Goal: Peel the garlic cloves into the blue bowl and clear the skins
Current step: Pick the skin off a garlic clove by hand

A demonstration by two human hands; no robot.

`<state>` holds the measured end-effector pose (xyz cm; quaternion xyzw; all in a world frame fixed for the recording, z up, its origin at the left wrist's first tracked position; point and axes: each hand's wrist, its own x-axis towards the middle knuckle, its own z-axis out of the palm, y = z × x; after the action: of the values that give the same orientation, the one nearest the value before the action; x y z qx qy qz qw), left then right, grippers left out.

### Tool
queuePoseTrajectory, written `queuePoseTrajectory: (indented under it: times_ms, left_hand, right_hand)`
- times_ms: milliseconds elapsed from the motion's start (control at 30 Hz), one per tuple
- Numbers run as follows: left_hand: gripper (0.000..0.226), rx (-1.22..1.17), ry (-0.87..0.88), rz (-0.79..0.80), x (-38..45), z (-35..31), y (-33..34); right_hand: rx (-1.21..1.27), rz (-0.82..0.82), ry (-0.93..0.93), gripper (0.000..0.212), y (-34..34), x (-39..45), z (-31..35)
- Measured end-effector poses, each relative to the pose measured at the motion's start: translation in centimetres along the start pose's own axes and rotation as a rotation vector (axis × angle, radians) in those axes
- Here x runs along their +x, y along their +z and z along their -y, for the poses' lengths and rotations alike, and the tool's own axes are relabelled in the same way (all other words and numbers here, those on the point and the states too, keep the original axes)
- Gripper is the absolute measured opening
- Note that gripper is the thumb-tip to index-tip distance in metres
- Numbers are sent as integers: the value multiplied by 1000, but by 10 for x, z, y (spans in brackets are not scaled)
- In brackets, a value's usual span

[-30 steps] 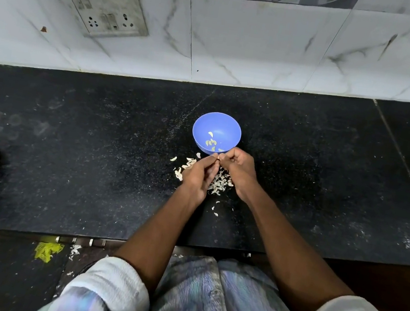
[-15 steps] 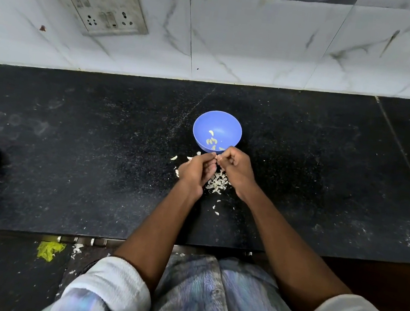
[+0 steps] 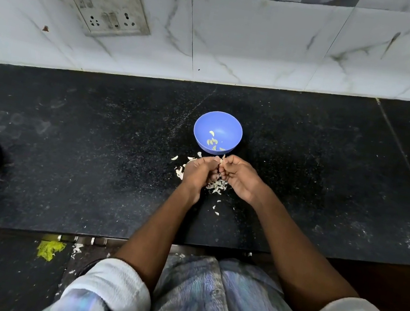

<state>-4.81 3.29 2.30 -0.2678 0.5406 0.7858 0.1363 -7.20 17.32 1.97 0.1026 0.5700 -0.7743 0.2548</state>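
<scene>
While the pinched garlic clove (image 3: 221,161) barely shows, left hand (image 3: 199,171) and right hand (image 3: 240,177) grip it together.

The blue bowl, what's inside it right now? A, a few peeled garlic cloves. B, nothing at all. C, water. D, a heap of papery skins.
A: a few pale peeled cloves lie at the bottom of the blue bowl, while the papery skins sit in a heap on the black counter under the hands.
</scene>
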Motion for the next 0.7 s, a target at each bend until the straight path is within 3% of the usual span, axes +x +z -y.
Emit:
queuePoseTrajectory:
  times_ms: [100, 267, 433, 533, 700]
  left_hand:
    - [15, 109, 185, 13, -4, 6, 0]
    - [17, 144, 176, 36, -6, 5, 0]
    - [14, 31, -52, -16, 0, 3, -1]
    - [13, 16, -101, -104, 2, 2, 2]
    - [25, -188, -262, -129, 2, -10, 6]
  right_hand:
    - [139, 8, 94, 23, -1, 0, -1]
    - [174, -2, 123, 22, -3, 1, -3]
    - [-293, -85, -150, 19, -5, 2, -7]
    - [-611, -102, -349, 13, -9, 4, -11]
    - [-868, -126, -597, 13, -5, 4, -8]
